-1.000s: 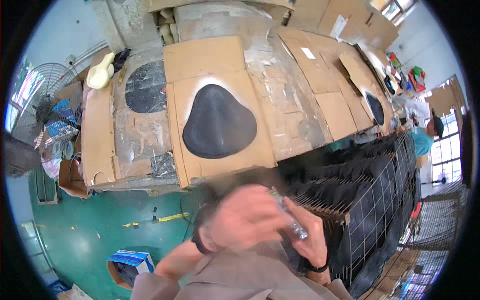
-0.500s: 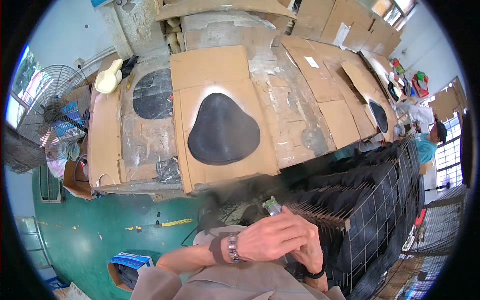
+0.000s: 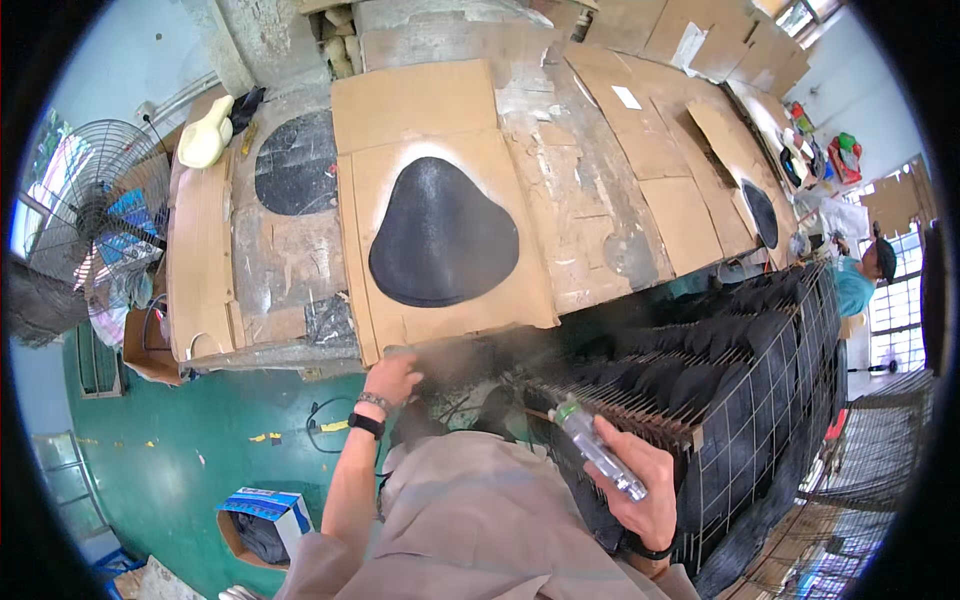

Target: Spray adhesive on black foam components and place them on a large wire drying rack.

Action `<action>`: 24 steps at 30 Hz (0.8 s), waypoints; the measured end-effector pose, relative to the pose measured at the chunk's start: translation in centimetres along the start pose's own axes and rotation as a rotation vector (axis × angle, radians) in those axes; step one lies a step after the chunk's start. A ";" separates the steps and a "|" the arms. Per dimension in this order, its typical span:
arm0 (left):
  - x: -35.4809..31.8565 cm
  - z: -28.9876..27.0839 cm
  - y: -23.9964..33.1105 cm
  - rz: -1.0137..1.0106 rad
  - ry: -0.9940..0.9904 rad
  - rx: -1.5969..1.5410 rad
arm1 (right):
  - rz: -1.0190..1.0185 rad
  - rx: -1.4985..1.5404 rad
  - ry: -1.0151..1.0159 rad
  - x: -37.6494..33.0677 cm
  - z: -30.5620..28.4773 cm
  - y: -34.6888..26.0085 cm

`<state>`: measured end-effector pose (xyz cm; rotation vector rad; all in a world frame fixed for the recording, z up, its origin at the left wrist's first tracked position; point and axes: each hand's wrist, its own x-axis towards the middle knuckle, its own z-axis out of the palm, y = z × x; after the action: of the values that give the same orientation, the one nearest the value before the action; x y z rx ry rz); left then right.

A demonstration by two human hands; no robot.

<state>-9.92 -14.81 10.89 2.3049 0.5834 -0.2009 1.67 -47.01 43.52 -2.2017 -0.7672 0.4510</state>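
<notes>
In my right hand [image 3: 643, 488] is a silver spray gun [image 3: 598, 452] with a green ring near its front end, held low beside the rack and pointing toward the table. My left hand [image 3: 393, 378] is at the table's front edge, by the near corner of a cardboard sheet [image 3: 360, 250]. Its fingers are curled, and haze hides what they hold, if anything. On that sheet lies a black, rounded triangular piece [image 3: 440, 235] with a pale sprayed border along its upper sides. Grey mist hangs between my hands.
A wire rack [image 3: 760, 440] full of black pieces stands close on my right. On the table's left are a cream moulded form [image 3: 206, 135] and a dark painted patch [image 3: 296, 165]. A fan [image 3: 100, 215] stands far left; another person [image 3: 860, 280] is far right.
My left hand has left my right hand and moved left and forward to the table edge. My right hand, still gripping the spray gun, has shifted right. The view has tilted slightly down.
</notes>
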 end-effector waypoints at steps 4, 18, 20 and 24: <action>-0.4 8.0 -10.4 -0.194 -0.287 0.186 | -0.031 0.023 0.149 0.3 0.7 0.1; -4.5 12.7 -16.0 -0.309 0.309 -0.200 | 0.169 0.014 0.261 -2.4 -0.5 0.9; -0.2 7.9 -8.8 -0.414 0.306 -0.434 | 0.163 -0.133 0.215 -1.7 -0.3 1.5; 6.0 4.4 -6.6 -0.257 0.622 -0.461 | 0.009 0.120 0.042 -1.0 0.9 1.2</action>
<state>-7.61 -11.66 1.74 1.8123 1.1068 0.5034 0.92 -47.88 42.11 -2.0973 -0.6907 0.4423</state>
